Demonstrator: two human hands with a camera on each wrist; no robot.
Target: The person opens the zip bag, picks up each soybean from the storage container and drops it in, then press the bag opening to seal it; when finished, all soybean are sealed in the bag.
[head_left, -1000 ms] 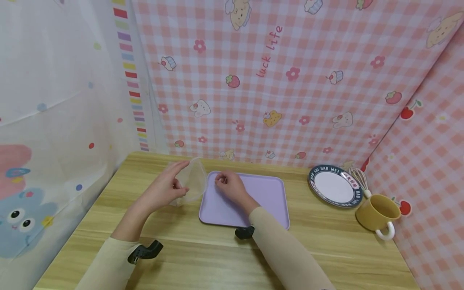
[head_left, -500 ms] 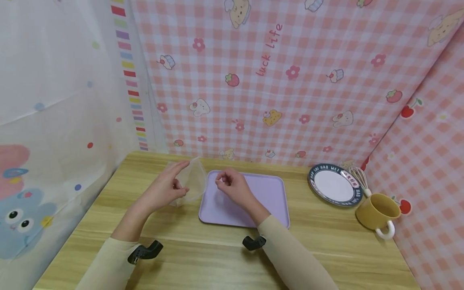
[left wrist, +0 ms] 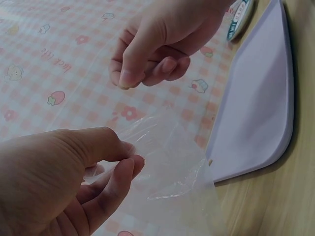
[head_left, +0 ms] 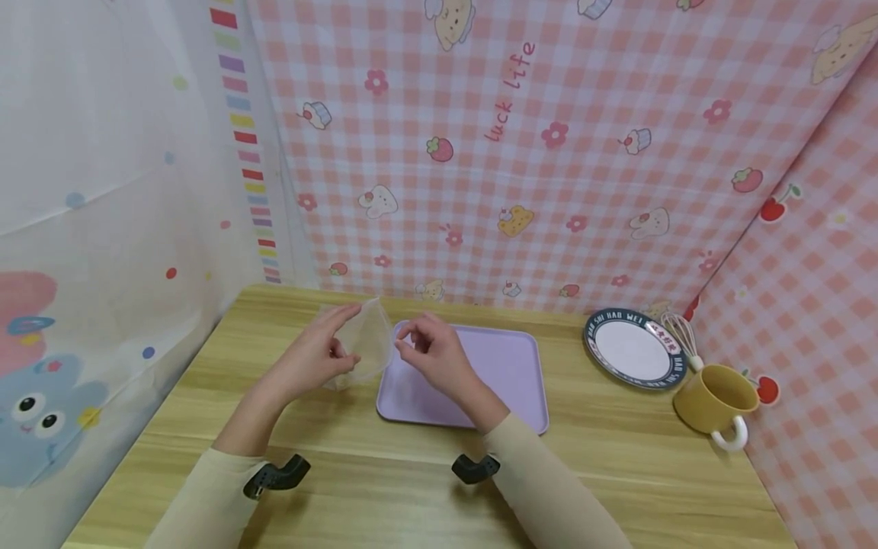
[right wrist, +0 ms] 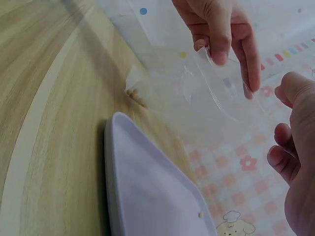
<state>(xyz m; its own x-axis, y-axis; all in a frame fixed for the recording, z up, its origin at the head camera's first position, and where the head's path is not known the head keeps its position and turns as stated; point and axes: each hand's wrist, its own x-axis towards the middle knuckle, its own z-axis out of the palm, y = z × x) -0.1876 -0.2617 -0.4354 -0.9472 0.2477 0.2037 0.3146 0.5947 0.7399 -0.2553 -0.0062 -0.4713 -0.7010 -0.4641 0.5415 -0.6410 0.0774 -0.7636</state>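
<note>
My left hand [head_left: 309, 354] pinches the edge of a clear plastic bag [head_left: 373, 343] between thumb and fingers, at the left of a lilac tray [head_left: 504, 377]. Several small tan beans [right wrist: 137, 97] lie in the bag's lower corner in the right wrist view. Over the tray's left part, my right hand [head_left: 442, 354] has thumb and forefinger brought together close to the bag's mouth. A yellowish edge shows at its thumb tip in the left wrist view, like a small tan bean [left wrist: 124, 88]. One loose bean [right wrist: 201, 215] lies on the tray near its rim.
A white plate [head_left: 631, 347] with a dark lettered rim stands at the back right. Beside it are a whisk [head_left: 686, 343] and a yellow mug [head_left: 713, 400] with a white handle. Patterned cloths [head_left: 480, 175] hang behind and at both sides of the wooden table [head_left: 384, 496].
My right hand has risen a little from the tray and moved left, to the bag's mouth. The left hand and the bag have stayed almost still.
</note>
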